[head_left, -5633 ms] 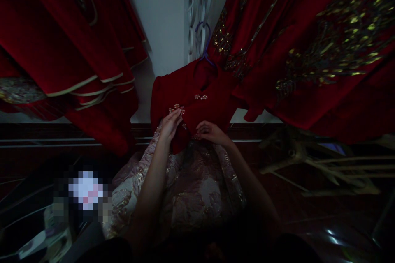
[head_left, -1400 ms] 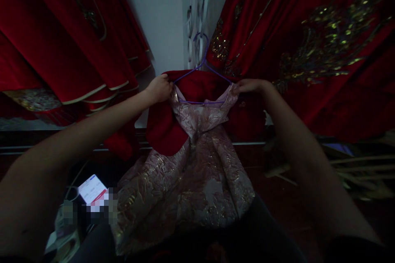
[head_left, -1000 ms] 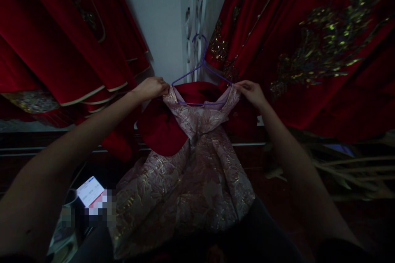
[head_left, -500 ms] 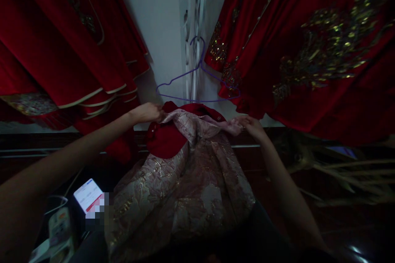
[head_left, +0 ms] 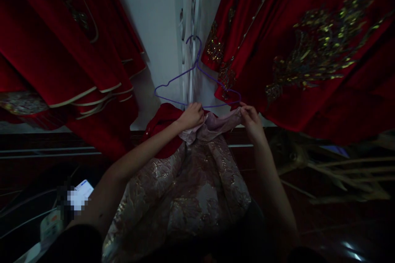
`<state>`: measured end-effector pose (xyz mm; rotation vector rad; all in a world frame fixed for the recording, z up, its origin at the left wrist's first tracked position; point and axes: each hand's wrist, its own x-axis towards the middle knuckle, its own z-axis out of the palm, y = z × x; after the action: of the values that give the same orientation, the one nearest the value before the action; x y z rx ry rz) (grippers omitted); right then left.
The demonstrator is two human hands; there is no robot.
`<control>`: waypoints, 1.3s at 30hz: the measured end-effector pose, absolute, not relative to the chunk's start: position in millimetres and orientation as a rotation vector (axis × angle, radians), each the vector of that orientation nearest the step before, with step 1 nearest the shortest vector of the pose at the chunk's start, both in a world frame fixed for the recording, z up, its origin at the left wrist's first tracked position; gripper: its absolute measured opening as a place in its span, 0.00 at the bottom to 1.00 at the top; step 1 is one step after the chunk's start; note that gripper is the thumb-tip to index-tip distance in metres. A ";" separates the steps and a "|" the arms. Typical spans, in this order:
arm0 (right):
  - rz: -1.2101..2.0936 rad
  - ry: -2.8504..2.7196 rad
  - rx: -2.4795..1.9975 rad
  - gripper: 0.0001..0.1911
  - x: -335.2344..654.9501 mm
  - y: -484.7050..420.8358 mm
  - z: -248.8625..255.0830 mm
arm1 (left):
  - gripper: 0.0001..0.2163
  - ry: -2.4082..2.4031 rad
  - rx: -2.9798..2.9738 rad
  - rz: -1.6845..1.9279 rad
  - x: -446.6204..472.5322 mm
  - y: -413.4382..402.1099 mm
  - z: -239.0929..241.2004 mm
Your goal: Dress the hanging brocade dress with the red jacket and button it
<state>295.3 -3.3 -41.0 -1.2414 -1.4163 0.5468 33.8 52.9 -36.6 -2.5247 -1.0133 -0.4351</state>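
Note:
A pale pink brocade garment point(head_left: 197, 197) with gold-glinting patterns hangs down in front of me, with a red cloth piece point(head_left: 168, 146) at its upper left. My left hand point(head_left: 193, 116) is closed near the middle of its upper edge, just under the hanger's bar. My right hand point(head_left: 250, 117) pinches the right end of that pale edge between thumb and fingers, holding it stretched. Right above both hands, a purple wire hanger point(head_left: 197, 65) hangs by its hook with nothing on its bar. The cloth inside my left fist is mostly hidden.
Red garments with cream trim point(head_left: 74, 49) hang at the left. Red garments with gold sequins point(head_left: 321, 49) hang at the right. White cabinet doors point(head_left: 148, 16) stand behind the hanger. A lit phone point(head_left: 84, 191) lies low at the left; a wooden frame point(head_left: 348, 172) is at the right.
My left hand has moved right, from the garment's left end to near the middle of its upper edge. My right hand has risen slightly, still gripping the right end.

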 end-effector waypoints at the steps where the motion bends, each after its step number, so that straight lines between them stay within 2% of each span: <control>1: 0.560 -1.342 -1.239 0.18 297.7 -1.2 -43.9 | 0.13 -1.043 -2.508 -0.473 33.8 42.8 -41.2; 8: 0.434 -1.055 -1.319 0.19 308.1 12.8 -54.2 | 0.11 -1.083 -2.418 -0.533 17.7 -2.7 -29.5; 26: 0.249 -1.107 -1.222 0.18 303.1 16.4 -59.1 | 0.11 -1.023 -2.408 -0.525 -12.1 -9.4 -25.4; 33: 0.079 -1.279 -1.208 0.17 283.3 4.2 -43.0 | 0.11 -1.005 -2.485 -0.500 -3.1 -10.5 -28.9; 39: -0.104 -1.418 -1.233 0.14 278.6 35.4 -8.3 | 0.14 -0.940 -2.636 -0.577 12.0 -10.3 -24.4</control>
<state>278.6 35.4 -8.3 -1.2333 -1.4184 -0.1045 12.0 -10.3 -24.4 -2.6363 -0.9401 -0.5773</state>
